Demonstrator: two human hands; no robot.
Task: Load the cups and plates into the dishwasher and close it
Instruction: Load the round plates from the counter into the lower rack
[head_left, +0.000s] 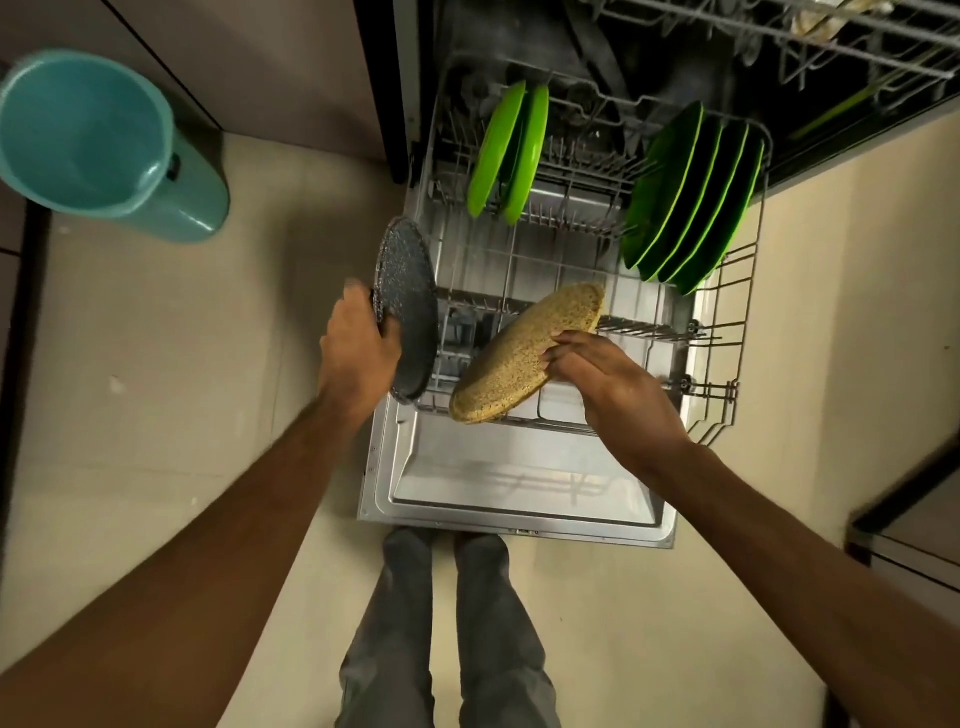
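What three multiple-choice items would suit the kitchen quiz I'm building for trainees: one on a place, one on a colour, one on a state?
1. Where is the teal bucket?
A. On the floor, left of the dishwasher
B. In the upper rack
C. On the open door

2. What colour is the plate in the left hand?
A. Bright green
B. Speckled dark grey
C. White

3. How is the door?
A. Shut
B. Folded down flat, lower rack pulled out
C. Removed

Answers:
1 A, it stands on the tiles beside the machine.
2 B, the left hand grips the dark grey plate, and the right hand holds the tan plate.
3 B, the door lies flat under the rack.
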